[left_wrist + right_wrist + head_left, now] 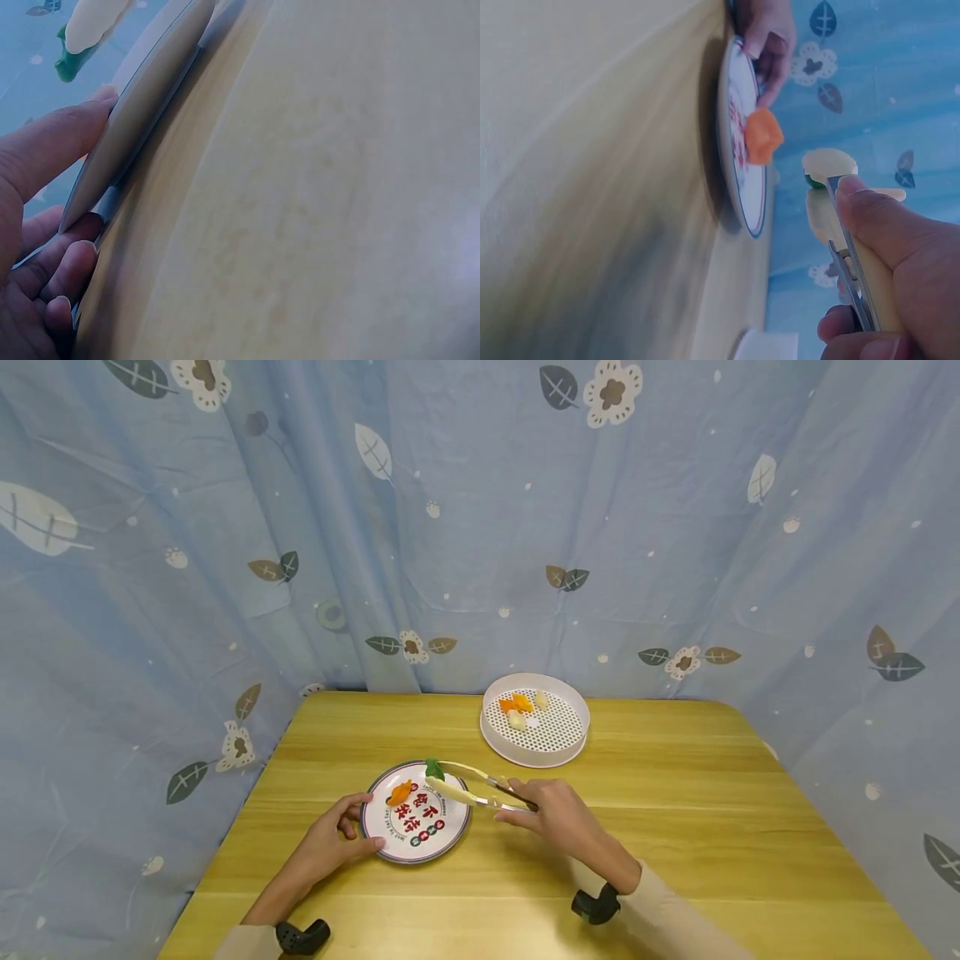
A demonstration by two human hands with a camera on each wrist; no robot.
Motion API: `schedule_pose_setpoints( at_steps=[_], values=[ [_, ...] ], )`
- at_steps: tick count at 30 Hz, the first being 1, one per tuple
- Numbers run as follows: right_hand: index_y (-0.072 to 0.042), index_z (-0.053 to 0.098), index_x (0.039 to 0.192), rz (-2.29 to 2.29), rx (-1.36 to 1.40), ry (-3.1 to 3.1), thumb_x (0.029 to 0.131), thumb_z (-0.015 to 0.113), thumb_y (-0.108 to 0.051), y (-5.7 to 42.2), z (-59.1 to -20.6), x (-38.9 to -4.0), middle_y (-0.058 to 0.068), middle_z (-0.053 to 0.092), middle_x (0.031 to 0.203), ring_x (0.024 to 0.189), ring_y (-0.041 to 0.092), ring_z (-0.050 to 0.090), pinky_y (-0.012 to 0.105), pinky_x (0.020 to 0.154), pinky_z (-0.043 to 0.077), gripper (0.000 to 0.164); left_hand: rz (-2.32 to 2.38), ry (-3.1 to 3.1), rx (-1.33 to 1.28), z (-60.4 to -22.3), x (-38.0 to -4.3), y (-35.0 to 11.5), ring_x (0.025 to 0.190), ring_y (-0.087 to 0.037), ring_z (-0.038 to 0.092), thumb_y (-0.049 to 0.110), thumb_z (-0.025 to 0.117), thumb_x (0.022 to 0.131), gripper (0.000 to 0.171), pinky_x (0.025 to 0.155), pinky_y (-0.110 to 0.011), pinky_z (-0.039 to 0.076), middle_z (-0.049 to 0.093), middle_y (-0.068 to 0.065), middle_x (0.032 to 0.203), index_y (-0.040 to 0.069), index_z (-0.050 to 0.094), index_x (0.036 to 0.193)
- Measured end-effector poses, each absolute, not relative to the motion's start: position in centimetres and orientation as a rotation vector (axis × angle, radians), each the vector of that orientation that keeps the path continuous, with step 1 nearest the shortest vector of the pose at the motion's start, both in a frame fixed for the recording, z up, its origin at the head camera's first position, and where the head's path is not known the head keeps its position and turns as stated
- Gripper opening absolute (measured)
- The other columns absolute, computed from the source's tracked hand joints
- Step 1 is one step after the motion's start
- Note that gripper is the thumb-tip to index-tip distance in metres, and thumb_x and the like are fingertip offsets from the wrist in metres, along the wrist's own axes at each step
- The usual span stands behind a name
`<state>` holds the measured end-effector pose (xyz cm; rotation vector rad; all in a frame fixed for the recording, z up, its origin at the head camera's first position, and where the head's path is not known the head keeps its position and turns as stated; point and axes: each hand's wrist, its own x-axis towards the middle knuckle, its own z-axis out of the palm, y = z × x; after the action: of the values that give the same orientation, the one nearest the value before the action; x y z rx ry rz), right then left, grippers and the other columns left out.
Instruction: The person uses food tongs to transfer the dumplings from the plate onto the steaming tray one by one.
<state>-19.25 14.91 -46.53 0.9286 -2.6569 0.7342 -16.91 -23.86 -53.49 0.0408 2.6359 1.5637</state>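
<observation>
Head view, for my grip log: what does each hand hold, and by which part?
Left hand: the plate, by its rim. Right hand: tongs, by the handles.

A light blue curtain (480,527) hangs in soft vertical folds beyond the far edge of the yellow-brown wooden table (675,827) and along its left and right edges. It carries grey, brown and white leaves (373,452) and pale flowers (612,393). The wood grain runs from left to right, and light pales the near part.
</observation>
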Motion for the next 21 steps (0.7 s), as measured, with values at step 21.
schedule_pose_setpoints(
  at_steps=[21],
  values=[
    [-0.01, 0.077, 0.122, 0.705, 0.822, -2.574, 0.089, 0.08, -0.041, 19.0, -46.2, -22.0, -0.019, 0.036, 0.059, 0.054, 0.0, 0.027, 0.022, 0.051, 0.031, 0.046, 1.584, 2.613, 0.084, -53.3, -16.8, -24.0, 0.089, -0.024, 0.044, 0.028, 0.093, 0.078, 0.079, 0.071, -0.031, 0.039, 0.053, -0.011, 0.113, 0.013, 0.054, 0.145]
  ],
)
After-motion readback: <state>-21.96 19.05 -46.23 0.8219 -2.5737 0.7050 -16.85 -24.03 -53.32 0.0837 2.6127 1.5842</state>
